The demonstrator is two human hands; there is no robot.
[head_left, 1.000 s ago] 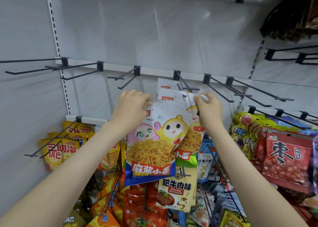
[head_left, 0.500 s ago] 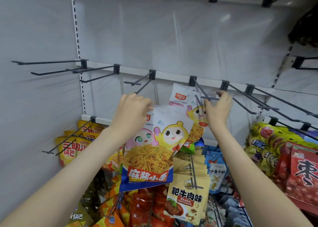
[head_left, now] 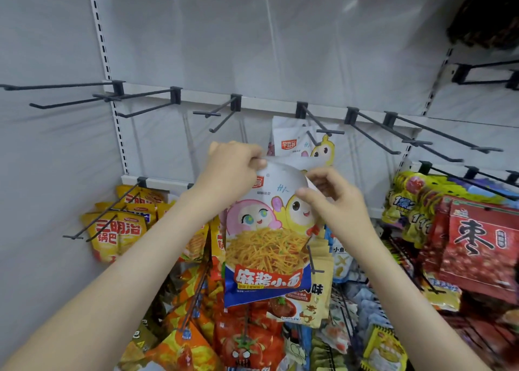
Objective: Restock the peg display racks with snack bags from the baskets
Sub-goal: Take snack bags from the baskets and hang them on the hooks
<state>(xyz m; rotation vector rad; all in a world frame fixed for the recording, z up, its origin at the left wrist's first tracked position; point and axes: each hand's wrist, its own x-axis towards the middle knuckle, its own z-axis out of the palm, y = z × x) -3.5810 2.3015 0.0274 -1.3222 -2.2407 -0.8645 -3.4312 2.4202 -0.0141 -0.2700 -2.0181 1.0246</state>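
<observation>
Left grip (head_left: 236, 171) pinches the top left corner of the noodle snack bag (head_left: 266, 250); right grip (head_left: 337, 202) pinches its top right edge. The bag is held upright in front of the display rack (head_left: 266, 104), below the peg hook (head_left: 317, 122) that carries an identical hung bag (head_left: 297, 146)

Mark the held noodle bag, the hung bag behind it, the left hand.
held noodle bag (head_left: 266, 251): head view, noodle picture.
hung bag (head_left: 289, 145): head view, red logo.
left hand (head_left: 233, 172): head view, its back.
</observation>
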